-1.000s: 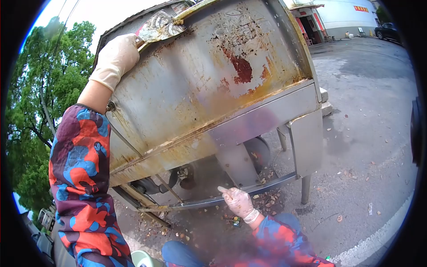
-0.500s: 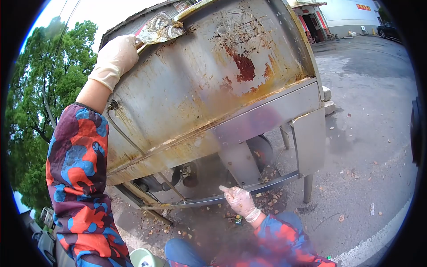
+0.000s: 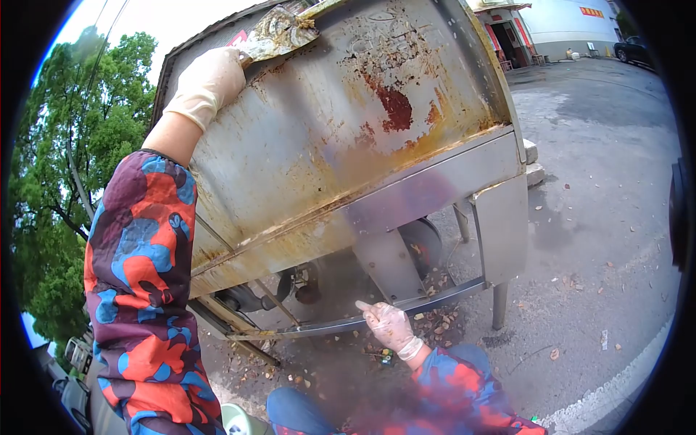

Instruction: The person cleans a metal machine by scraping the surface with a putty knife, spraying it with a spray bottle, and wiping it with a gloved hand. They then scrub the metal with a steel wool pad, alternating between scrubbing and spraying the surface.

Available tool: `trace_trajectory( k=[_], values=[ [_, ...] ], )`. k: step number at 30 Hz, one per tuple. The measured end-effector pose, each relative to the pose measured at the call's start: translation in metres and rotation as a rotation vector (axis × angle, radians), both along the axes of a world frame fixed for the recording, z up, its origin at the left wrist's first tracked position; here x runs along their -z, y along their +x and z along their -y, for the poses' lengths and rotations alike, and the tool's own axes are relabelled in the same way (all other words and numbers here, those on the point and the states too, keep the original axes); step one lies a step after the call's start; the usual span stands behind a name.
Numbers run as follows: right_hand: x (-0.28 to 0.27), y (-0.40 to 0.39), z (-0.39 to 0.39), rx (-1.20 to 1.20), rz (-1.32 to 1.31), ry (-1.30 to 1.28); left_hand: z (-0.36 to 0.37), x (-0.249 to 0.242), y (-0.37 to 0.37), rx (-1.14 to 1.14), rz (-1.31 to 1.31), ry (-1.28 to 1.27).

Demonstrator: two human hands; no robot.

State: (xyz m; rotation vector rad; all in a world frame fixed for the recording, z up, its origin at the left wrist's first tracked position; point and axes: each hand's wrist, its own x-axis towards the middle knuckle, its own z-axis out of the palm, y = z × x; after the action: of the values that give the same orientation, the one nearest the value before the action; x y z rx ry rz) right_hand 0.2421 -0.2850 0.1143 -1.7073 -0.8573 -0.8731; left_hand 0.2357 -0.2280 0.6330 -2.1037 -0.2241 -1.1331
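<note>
Okay, scraper at 11 o'clock of the view, broad blade smeared with pale and brown grime, lying near the top edge of a stained metal cabinet; whether the blade touches the metal, cannot tell. Left hand, thin whitish glove, between 10 and 11 o'clock, fingers closed round the scraper's handle, arm coming up from 7 o'clock in a red, blue and maroon patterned sleeve. Cabinet tilted in view, brown streaks over the panel, dark red patch at 1 o'clock, flaky spots just above it. Right hand, also gloved, at 5 o'clock, just by the lower rail; one digit sticks out toward 10 o'clock, others curled in; cannot tell if their tips meet the palm, no tool seen in it. Dark round part under the cabinet toward 4 o'clock, dry leaves on the ground at 5. Pale green bucket at 7 o'clock, cut off by the view's edge, beside a blue-clad knee. Farther out: green trees at 9, dark car at 2, pale building between 1 and 2.
</note>
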Motion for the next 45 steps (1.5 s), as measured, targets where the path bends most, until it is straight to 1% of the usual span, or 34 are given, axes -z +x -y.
trace_trajectory(
  k=[2,4,6,7,9,11,13,16,18,21,23,25,27,29,31,33,34,35,37,38,39,40,41,42,43,44,45],
  values=[
    [0.000,0.001,-0.003,0.014,0.012,-0.009,0.010,0.000,0.003,0.056,0.009,-0.021],
    [0.000,-0.003,-0.004,0.023,0.022,-0.030,0.019,-0.002,0.003,0.054,-0.009,-0.022],
    [-0.005,-0.006,-0.003,-0.043,-0.054,0.055,0.021,-0.004,0.001,0.066,-0.016,-0.018],
    [-0.006,-0.005,-0.001,-0.033,-0.048,0.062,0.020,-0.002,-0.003,0.076,-0.011,-0.011],
    [-0.005,-0.005,0.001,-0.016,-0.051,-0.050,0.013,0.006,-0.014,0.041,0.034,0.034],
    [0.001,-0.002,0.000,-0.022,-0.051,-0.050,0.012,0.008,-0.015,0.084,0.034,0.049],
    [0.005,0.003,0.000,0.007,-0.009,-0.004,0.017,0.002,-0.015,-0.012,0.023,0.013],
    [0.002,0.001,0.006,-0.002,-0.072,-0.055,0.033,-0.001,0.001,0.065,0.005,-0.028],
    [0.003,0.004,0.006,0.024,-0.058,-0.062,0.045,-0.004,0.018,0.124,-0.005,-0.035],
    [0.009,0.007,0.008,0.035,-0.070,-0.069,0.055,0.006,0.022,0.196,-0.019,-0.103],
    [0.009,0.008,0.010,0.023,-0.098,-0.061,0.053,0.029,0.019,0.220,-0.002,-0.104],
    [0.007,0.006,0.014,0.041,-0.027,-0.109,0.049,0.064,0.007,0.338,-0.062,-0.073],
    [-0.004,0.001,0.022,0.012,-0.028,-0.124,0.039,0.097,0.006,0.405,-0.155,-0.174],
    [-0.039,-0.021,0.044,-0.104,-0.146,0.079,0.036,0.131,-0.001,0.502,-0.206,-0.286],
    [-0.073,-0.041,0.069,-0.365,-0.403,0.235,0.044,0.162,-0.017,0.632,-0.279,-0.469],
    [-0.099,-0.043,0.088,-0.547,-0.362,0.421,0.048,0.189,-0.024,0.733,-0.310,-0.611],
    [-0.112,-0.044,0.097,-0.510,-0.307,0.430,0.049,0.204,-0.023,0.872,-0.336,-0.757],
    [-0.126,-0.045,0.104,-0.475,-0.249,0.438,0.057,0.214,-0.032,0.915,-0.392,-0.926],
    [-0.153,-0.049,0.112,-0.453,-0.172,0.473,0.053,0.247,-0.022,0.975,-0.415,-0.904],
    [-0.160,-0.049,0.110,-0.508,-0.121,0.533,0.058,0.257,-0.032,1.077,-0.445,-0.902],
    [-0.164,-0.047,0.108,-0.465,-0.091,0.555,0.062,0.268,-0.043,1.177,-0.474,-0.900],
    [-0.169,-0.053,0.110,-0.441,-0.167,0.545,0.062,0.281,-0.046,1.141,-0.422,-0.724],
    [-0.174,-0.059,0.113,-0.416,-0.240,0.533,0.064,0.292,-0.049,1.143,-0.418,-0.633],
    [-0.167,-0.054,0.105,-0.511,-0.278,0.706,0.067,0.301,-0.054,1.180,-0.427,-0.764],
    [-0.167,-0.058,0.109,-0.356,-0.201,0.565,0.067,0.309,-0.058,1.215,-0.435,-0.896],
    [-0.168,-0.061,0.113,-0.362,-0.223,0.525,0.064,0.310,-0.063,1.259,-0.523,-0.984],
    [-0.168,-0.061,0.116,-0.367,-0.247,0.486,0.058,0.316,-0.063,1.264,-0.524,-0.996]
  ],
)
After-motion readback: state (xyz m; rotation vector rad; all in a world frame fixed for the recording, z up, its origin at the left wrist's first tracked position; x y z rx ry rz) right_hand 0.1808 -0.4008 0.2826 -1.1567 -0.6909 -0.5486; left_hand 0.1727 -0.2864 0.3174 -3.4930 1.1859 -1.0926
